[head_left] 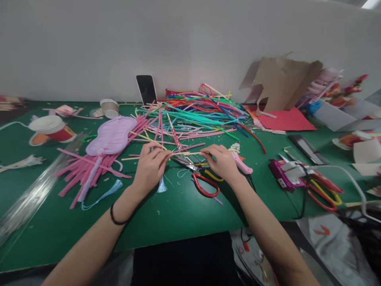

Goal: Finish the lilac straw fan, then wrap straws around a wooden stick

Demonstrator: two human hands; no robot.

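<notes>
Between my two hands runs a thin, pale yellow pipe cleaner [188,153], held roughly level above the table. My left hand [152,163] pinches its left end with closed fingers. At the other end, my right hand [222,162] grips it between thumb and fingertips. Just below lie scissors with red handles [218,190], their blades partly hidden. Blue tassel threads [162,186] hang or lie beside my left hand. A pink glue gun [243,163] rests to the right of my right hand. Left of my left hand is a fan-shaped lilac piece [112,136] made of pipe cleaners.
Colourful pipe cleaners [205,113] are heaped at the back, before a propped phone [146,89]. Pink pipe cleaners [89,171] and clear sticks [35,190] lie left, near a paper cup [64,133]. Right are a purple box [282,176], red paper [293,121] and cardboard [284,81].
</notes>
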